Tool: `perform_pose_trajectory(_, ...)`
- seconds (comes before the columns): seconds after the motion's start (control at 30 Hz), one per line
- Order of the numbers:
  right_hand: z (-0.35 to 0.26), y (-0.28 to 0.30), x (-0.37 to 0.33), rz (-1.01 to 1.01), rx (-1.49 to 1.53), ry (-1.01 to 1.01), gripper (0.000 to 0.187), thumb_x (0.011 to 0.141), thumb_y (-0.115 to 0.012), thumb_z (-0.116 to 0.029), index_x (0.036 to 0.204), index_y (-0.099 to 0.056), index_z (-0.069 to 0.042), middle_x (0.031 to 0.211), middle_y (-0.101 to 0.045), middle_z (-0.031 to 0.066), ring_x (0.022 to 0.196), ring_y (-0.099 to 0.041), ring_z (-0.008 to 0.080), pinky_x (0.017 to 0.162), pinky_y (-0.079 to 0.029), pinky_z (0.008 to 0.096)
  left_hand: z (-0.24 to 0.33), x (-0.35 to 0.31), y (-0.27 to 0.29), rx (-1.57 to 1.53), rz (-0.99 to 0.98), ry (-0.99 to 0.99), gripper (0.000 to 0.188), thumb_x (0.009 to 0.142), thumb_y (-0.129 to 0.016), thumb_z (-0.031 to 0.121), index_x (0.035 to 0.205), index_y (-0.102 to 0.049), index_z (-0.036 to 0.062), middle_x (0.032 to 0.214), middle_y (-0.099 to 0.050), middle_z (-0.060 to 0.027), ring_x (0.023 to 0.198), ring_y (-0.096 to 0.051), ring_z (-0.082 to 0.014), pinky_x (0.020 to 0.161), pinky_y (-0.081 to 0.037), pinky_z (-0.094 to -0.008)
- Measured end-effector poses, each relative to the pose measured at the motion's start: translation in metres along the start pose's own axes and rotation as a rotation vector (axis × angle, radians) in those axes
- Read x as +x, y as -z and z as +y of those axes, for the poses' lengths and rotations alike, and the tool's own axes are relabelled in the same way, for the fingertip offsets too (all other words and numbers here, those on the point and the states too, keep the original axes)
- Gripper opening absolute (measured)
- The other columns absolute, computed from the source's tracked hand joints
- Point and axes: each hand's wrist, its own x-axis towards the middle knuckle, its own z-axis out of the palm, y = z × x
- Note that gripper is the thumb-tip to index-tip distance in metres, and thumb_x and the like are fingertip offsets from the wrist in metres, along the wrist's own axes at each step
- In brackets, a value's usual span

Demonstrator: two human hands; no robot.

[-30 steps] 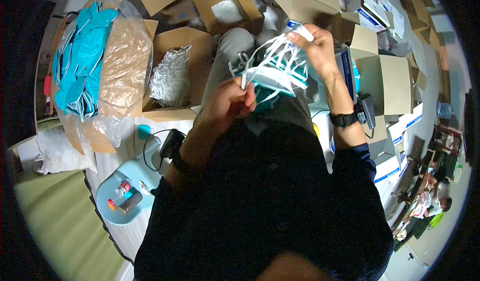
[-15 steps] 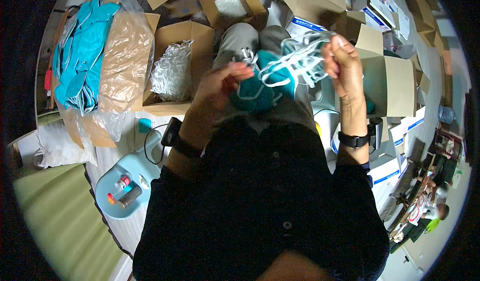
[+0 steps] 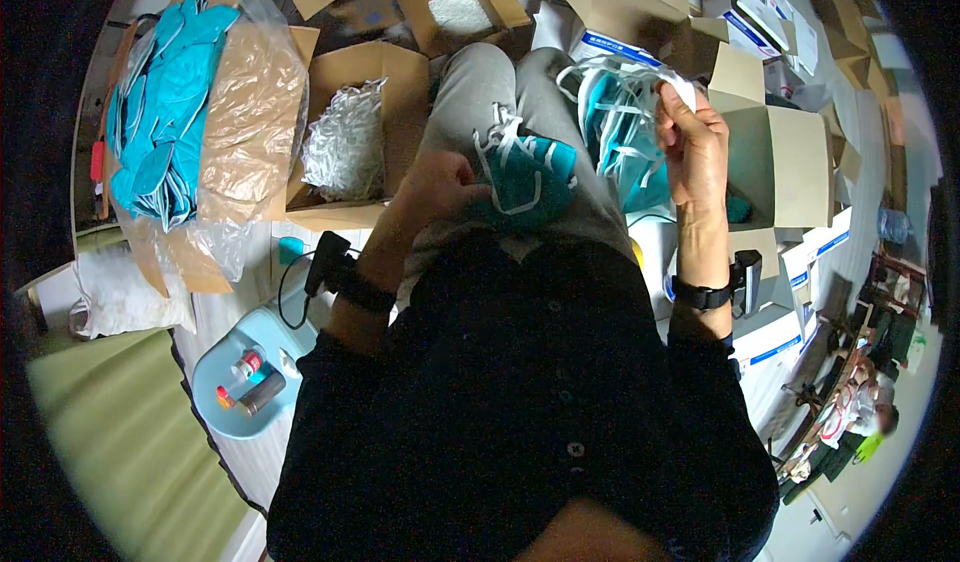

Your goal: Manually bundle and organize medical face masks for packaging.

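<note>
On my lap lies a teal fabric piece (image 3: 535,187) with white edging and loose white straps. My left hand (image 3: 440,184) is at its left side, fingers curled and thumb toward the cloth; whether anything is pinched there is hidden. Raised over my right knee, my right hand (image 3: 690,137) is closed on a bunch of white straps (image 3: 625,72). Teal pieces with white edges (image 3: 640,187) hang below that hand, beside my right thigh.
Left stands a plastic-lined carton (image 3: 250,112) with stacked teal pieces (image 3: 175,92). An open box (image 3: 400,102) holds white straps (image 3: 345,142). More cartons (image 3: 785,167) crowd the right. A light-blue stool (image 3: 220,362) carries small items. A person (image 3: 870,407) is far right.
The bunch of straps has swung right off my lap, and its teal pieces now hang beside my right thigh. My left hand has drawn slightly lower and curled; one teal piece stays on my lap.
</note>
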Motion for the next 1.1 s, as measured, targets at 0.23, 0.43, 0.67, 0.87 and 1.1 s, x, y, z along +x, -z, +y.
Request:
perform_pose_trajectory(0.23, 0.015, 0.009, -0.011, 0.116, -0.083, -0.038, 0.024, 0.087, -0.065, -0.033, 0.085, -0.065, -0.009, 0.065, -0.055, -0.0043, 0.053, -0.043, 0.0032, 0.049, -0.030, 0.0177, 0.045, -0.021, 0.021, -1.157, 0.103, 0.153, 0.030, 0.090, -0.060, 0.038, 0.093, -0.058, 0.0082, 0.064, -0.048, 0.0044, 0.053, -0.043, -0.0059, 0.047, -0.032, -0.0241)
perform_pose_trajectory(0.43, 0.036, -0.050, -0.037, -0.076, -0.274, 0.345, 0.025, 0.088, -0.066, -0.025, 0.096, -0.060, -0.002, 0.079, -0.057, -0.0042, 0.070, -0.048, 0.0058, 0.060, -0.039, 0.0223, 0.095, -0.007, -0.014, -1.584, 0.004, -0.050, 0.024, 0.095, -0.054, 0.031, 0.084, -0.046, 0.0106, 0.060, -0.038, 0.0055, 0.050, -0.036, -0.0045, 0.043, -0.026, -0.0204)
perform_pose_trajectory(0.67, 0.012, -0.026, -0.018, -0.063, -0.392, 0.395, 0.013, 0.093, -0.058, -0.012, 0.092, -0.063, 0.000, 0.075, -0.059, -0.0040, 0.067, -0.044, 0.0029, 0.057, -0.036, 0.0199, 0.072, 0.011, -0.028, -1.010, 0.620, -0.330, 0.030, 0.080, -0.073, 0.013, 0.102, -0.055, 0.0051, 0.063, -0.051, 0.0033, 0.056, -0.044, -0.0056, 0.051, -0.034, -0.0219)
perform_pose_trajectory(0.87, 0.007, -0.029, -0.009, -0.074, -0.362, 0.370, 0.015, 0.093, -0.059, -0.014, 0.089, -0.064, 0.000, 0.075, -0.060, -0.0039, 0.067, -0.044, 0.0025, 0.057, -0.036, 0.0189, 0.089, 0.005, 0.015, -0.848, 0.340, -0.355, 0.012, 0.086, -0.068, 0.014, 0.086, -0.061, 0.0038, 0.066, -0.042, 0.0079, 0.059, -0.037, -0.0033, 0.053, -0.031, -0.0217)
perform_pose_trajectory(1.1, 0.023, -0.018, 0.018, -0.023, -0.267, 0.326, 0.018, 0.092, -0.060, -0.016, 0.095, -0.066, 0.000, 0.080, -0.064, -0.0015, 0.068, -0.049, 0.0043, 0.062, -0.040, 0.0202, 0.098, -0.005, 0.008, -0.808, 0.021, -0.380, 0.020, 0.087, -0.067, 0.019, 0.080, -0.066, 0.0001, 0.066, -0.052, 0.0057, 0.061, -0.042, -0.0011, 0.053, -0.033, -0.0199)
